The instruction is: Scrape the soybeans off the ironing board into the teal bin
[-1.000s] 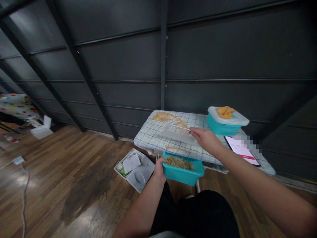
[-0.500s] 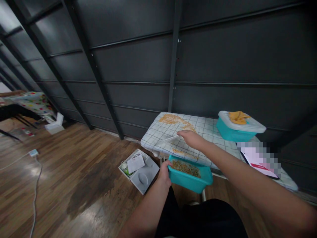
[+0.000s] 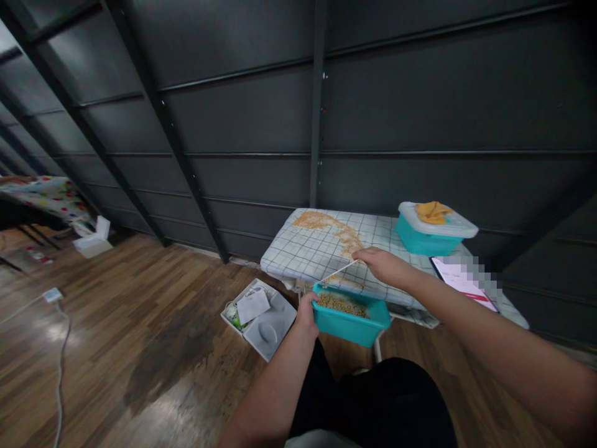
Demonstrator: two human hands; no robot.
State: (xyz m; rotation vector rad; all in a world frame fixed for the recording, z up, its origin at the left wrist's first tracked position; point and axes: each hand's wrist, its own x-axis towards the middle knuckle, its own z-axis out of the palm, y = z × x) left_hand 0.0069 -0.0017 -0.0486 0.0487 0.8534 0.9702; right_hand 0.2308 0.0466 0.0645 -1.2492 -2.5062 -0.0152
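Note:
My left hand (image 3: 306, 313) is closed on the left end of a teal plastic bin (image 3: 347, 326), held just below the table's front edge. Inside the bin lie small yellow and greenish grains (image 3: 342, 303). My right hand (image 3: 377, 262) pinches a thin white strip (image 3: 339, 270), seen nearly edge-on. Its far end reaches down to the cloth's front edge by the bin's left rim. Loose yellow grains (image 3: 345, 283) lie along that edge, partly behind the strip. A larger spread of yellow grains (image 3: 314, 219) covers the back left of the checked tablecloth (image 3: 298, 252).
A lidded teal bin (image 3: 426, 241) with a yellow cloth (image 3: 433, 212) on top stands at the table's right. In front of it lies a tablet-like screen (image 3: 464, 283), partly blurred. An open white box (image 3: 261, 317) sits on the floor left of the table. A dark panelled wall (image 3: 242, 124) rises behind.
My right hand has drawn the white strip toward the front edge, near the bin. Grains now trail from the back spread toward my right hand. My left hand still holds the bin.

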